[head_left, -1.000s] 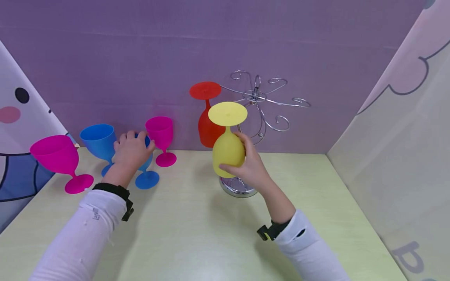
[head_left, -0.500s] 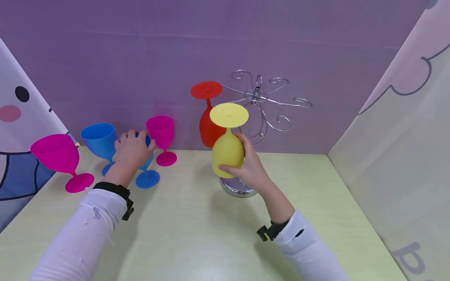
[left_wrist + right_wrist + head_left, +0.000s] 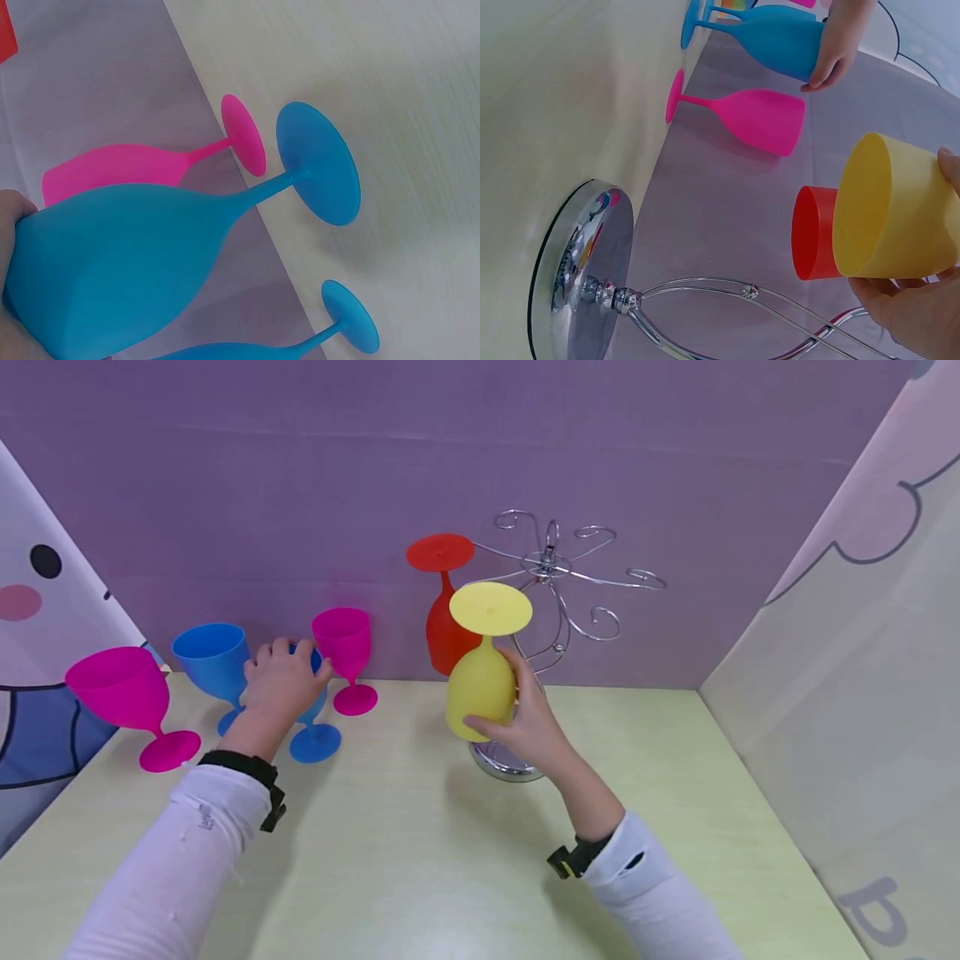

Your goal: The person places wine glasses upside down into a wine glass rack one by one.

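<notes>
My right hand (image 3: 525, 718) grips the bowl of a yellow goblet (image 3: 483, 689), which is upside down with its foot on top, in front of the chrome goblet rack (image 3: 546, 564). In the right wrist view the yellow goblet (image 3: 900, 210) shows its open rim toward the table. A red goblet (image 3: 450, 627) hangs upside down from a left arm of the rack, just behind the yellow one. My left hand (image 3: 281, 689) holds a blue goblet (image 3: 127, 262) by its rim from above; that goblet stands upright, its foot on the table.
A second blue goblet (image 3: 210, 660) and two pink goblets stand upright: one pink goblet (image 3: 123, 693) at far left, the other pink goblet (image 3: 343, 643) right of my left hand. The rack's round base (image 3: 504, 764) rests on the pale table (image 3: 405, 860). A purple backdrop (image 3: 375, 485) rises behind.
The yellow goblet has tilted slightly, its bowl shifting a little left and its foot a little right and down with my right hand. My left hand stays on the blue goblet.
</notes>
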Motion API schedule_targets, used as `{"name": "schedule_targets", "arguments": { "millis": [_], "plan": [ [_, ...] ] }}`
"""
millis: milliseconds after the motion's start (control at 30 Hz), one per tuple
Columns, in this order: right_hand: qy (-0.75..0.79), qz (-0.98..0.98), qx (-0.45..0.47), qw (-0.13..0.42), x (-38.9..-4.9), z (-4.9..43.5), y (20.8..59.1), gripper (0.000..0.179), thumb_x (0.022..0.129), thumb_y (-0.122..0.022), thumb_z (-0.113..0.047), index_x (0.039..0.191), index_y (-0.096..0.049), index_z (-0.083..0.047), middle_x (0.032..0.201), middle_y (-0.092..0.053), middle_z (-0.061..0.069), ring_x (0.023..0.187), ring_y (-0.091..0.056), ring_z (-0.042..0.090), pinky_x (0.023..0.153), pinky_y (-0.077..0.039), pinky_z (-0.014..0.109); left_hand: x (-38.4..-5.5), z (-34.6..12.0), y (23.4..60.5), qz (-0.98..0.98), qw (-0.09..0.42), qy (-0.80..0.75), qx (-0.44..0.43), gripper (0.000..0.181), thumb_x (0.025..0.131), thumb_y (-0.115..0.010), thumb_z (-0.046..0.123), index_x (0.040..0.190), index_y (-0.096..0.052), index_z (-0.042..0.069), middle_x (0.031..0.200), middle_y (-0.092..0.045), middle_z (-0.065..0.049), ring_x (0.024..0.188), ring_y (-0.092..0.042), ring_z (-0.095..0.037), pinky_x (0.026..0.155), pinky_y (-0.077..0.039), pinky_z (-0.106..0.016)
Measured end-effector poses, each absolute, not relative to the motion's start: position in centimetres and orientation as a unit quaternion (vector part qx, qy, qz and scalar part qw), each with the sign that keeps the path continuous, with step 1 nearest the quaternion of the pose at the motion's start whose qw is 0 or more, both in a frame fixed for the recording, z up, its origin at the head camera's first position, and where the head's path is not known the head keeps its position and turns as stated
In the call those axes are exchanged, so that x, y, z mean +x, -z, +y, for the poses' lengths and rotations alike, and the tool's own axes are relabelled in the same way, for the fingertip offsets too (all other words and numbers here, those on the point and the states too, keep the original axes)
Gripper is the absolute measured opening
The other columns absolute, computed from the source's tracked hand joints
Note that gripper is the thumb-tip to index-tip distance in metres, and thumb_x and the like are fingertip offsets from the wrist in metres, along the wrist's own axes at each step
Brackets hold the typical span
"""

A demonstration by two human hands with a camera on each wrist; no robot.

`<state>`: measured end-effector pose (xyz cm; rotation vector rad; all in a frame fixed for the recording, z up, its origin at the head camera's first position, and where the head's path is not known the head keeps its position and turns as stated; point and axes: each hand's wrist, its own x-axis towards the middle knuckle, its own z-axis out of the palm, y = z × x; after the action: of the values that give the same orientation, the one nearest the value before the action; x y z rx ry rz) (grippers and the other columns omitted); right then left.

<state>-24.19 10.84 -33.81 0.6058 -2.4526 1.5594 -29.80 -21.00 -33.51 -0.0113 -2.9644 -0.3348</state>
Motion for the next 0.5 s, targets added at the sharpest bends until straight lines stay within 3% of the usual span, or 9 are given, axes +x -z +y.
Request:
{"name": "schedule_targets", "arguments": {
  "millis": [500],
  "plan": [
    [-0.522, -0.827, 0.200, 0.065, -22.1, 10.4, 31.6, 0.088, 0.074, -0.073, -0.016, 0.141, -0.017, -0.016, 0.137, -0.031, 0.010, 0.124, -0.031, 0.025, 0.091, -0.045, 0.047, -29.5, -20.8, 33.2, -0.991, 0.081, 0.107, -0.005, 0.059, 0.093, -0.041, 0.039, 0.139, -0.026, 0.005, 0.136, -0.026, -0.030, 0.121, -0.021, -0.051, 0.096, -0.023, -0.069]
  ]
}}
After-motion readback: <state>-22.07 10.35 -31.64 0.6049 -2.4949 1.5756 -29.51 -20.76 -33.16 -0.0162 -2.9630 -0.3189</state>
